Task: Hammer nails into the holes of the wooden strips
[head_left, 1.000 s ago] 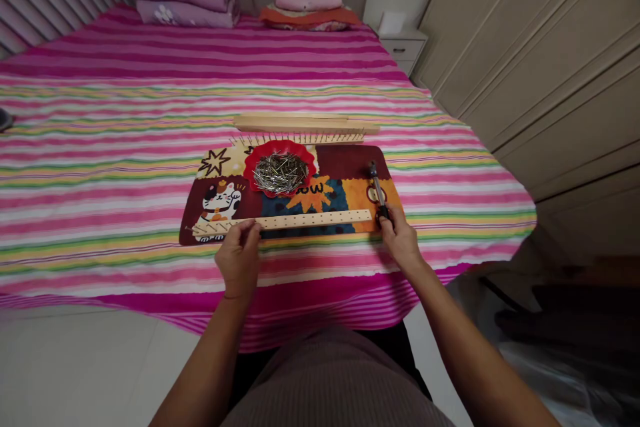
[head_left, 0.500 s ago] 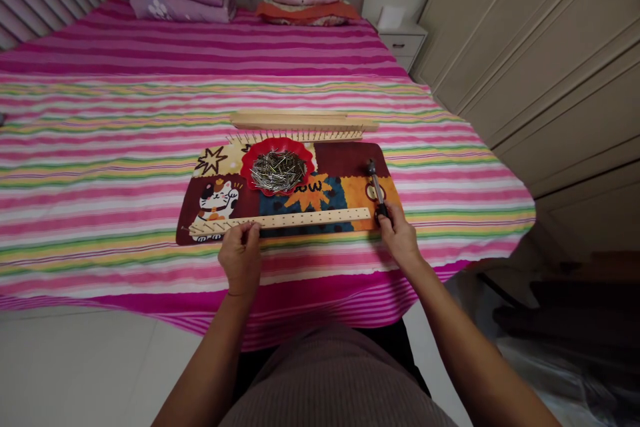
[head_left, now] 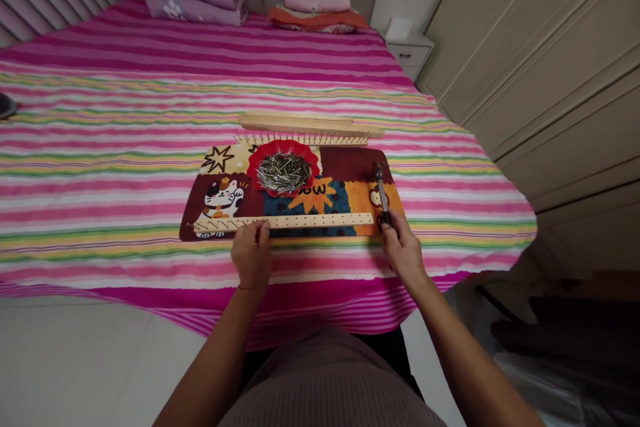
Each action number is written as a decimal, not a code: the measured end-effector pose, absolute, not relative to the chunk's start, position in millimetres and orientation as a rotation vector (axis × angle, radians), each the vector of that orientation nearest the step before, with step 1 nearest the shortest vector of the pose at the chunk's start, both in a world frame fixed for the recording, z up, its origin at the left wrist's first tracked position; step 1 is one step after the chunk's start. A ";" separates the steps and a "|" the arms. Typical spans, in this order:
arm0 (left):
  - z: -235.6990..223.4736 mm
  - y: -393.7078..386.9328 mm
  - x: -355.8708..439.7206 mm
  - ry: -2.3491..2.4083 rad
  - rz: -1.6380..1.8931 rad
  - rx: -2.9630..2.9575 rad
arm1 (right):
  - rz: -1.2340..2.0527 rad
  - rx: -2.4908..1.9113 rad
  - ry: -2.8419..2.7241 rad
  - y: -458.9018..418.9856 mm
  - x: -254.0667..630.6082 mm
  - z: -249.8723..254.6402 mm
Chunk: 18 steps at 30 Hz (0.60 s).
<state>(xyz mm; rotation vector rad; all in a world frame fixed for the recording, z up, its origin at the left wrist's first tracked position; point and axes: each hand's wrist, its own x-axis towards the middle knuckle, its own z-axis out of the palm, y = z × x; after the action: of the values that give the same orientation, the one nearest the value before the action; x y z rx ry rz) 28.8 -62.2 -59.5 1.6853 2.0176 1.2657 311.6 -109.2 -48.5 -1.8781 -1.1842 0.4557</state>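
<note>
Wearing a grey-brown top with fine vertical ribs, and black clothing visible beyond its edge; having left hand, right hand and both forearms bare.

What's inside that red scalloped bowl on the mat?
The red bowl holds a tangled heap of thin metal nails. Only the upper ones show; the heap covers the bowl's bottom, so anything beneath cannot be seen.

Red bowl, silvery nails, pale dotted strip, black-and-silver hammer, cat-print patchwork mat, multicoloured striped cloth
</note>
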 end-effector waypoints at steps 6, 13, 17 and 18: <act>-67.0 -60.6 25.8 1.977 1.271 1.770 | 1.173 -1.531 -1.182 -146.0 255.0 5.9; -73.5 -59.7 25.3 1.935 1.275 1.870 | 1.431 -1.373 -1.443 -151.9 204.7 19.6; -77.4 -59.3 24.4 1.953 1.274 1.875 | 1.344 -1.413 -1.622 -147.4 201.1 19.5; -78.2 -59.2 24.3 1.960 1.270 1.885 | 1.344 -1.423 -1.640 -147.7 201.2 21.5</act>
<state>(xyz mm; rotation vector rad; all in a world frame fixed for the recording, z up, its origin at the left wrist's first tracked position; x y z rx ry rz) 24.3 -59.2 -78.2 1.8852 1.9596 1.2695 201.2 -147.7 21.5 -1.4228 -1.6402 1.3438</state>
